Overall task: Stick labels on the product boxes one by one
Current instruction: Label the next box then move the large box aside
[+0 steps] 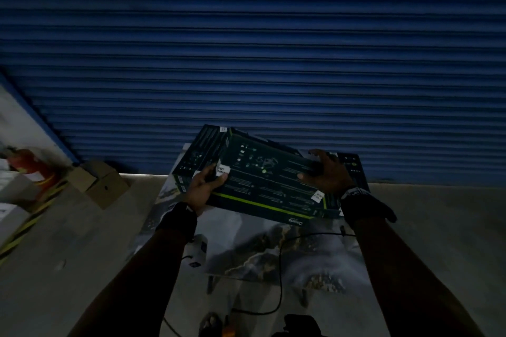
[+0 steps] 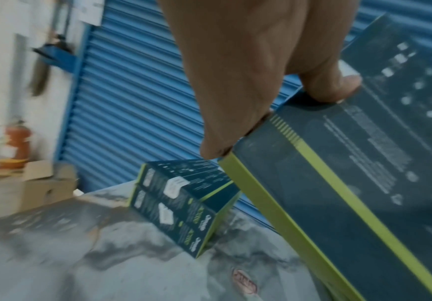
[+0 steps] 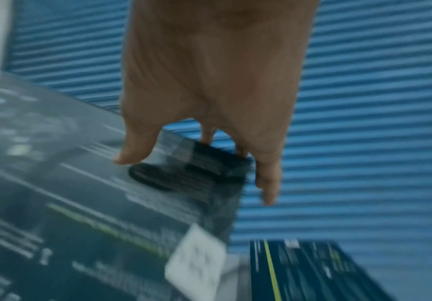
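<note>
I hold a dark green product box point(image 1: 268, 183) with lime edges, tilted, above the table. My left hand point(image 1: 204, 186) grips its left end, thumb on top beside a white label point(image 1: 223, 169); in the left wrist view the left hand point(image 2: 248, 81) clamps the box point(image 2: 351, 173) at its corner. My right hand point(image 1: 325, 172) grips the right end, and a small dark object point(image 3: 191, 169) sits under the right hand point(image 3: 209, 91), too blurred to identify. Another white label point(image 1: 318, 195) is on the box's near right corner, also visible as a label point(image 3: 196, 262) in the right wrist view.
Two similar boxes are stacked point(image 1: 197, 156) at the left behind the held one, and another box point(image 1: 353, 169) lies at the right. The table point(image 1: 246, 249) has a marble-patterned cover with a black cable point(image 1: 280, 268). A blue shutter point(image 1: 246, 49) stands behind; a cardboard carton point(image 1: 95, 180) is at the left.
</note>
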A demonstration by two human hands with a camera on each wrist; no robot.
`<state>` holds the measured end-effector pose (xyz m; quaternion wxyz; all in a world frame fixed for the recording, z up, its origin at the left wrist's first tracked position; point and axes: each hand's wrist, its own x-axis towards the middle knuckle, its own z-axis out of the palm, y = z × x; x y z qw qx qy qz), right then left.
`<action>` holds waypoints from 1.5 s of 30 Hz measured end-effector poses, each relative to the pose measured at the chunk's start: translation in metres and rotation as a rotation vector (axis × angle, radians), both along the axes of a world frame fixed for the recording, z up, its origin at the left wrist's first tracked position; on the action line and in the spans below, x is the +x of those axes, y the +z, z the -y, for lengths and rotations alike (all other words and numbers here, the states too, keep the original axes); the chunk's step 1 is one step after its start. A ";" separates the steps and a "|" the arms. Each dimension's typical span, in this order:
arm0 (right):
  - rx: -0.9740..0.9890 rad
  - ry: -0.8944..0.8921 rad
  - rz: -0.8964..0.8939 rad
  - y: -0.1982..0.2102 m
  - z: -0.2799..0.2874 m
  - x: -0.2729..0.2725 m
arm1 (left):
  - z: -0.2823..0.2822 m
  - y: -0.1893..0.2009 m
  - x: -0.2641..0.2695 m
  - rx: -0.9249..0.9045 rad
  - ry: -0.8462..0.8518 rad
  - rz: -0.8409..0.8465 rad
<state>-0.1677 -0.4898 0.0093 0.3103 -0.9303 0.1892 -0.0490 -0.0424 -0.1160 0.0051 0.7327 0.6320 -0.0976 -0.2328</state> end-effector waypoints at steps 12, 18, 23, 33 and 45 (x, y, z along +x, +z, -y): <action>0.902 -0.102 0.371 0.004 -0.025 -0.012 | -0.019 -0.008 -0.004 -0.060 0.043 -0.120; 0.852 -0.126 0.484 0.027 -0.029 0.002 | -0.011 0.004 0.001 0.037 0.056 -0.121; 0.628 -0.075 0.516 0.043 -0.029 0.017 | 0.002 0.014 0.006 0.151 0.016 -0.081; -0.102 0.105 0.380 0.052 -0.064 0.038 | 0.048 0.025 0.014 0.688 0.177 0.800; -0.328 0.220 0.232 0.021 -0.130 0.047 | 0.063 0.003 -0.001 0.798 -0.200 1.487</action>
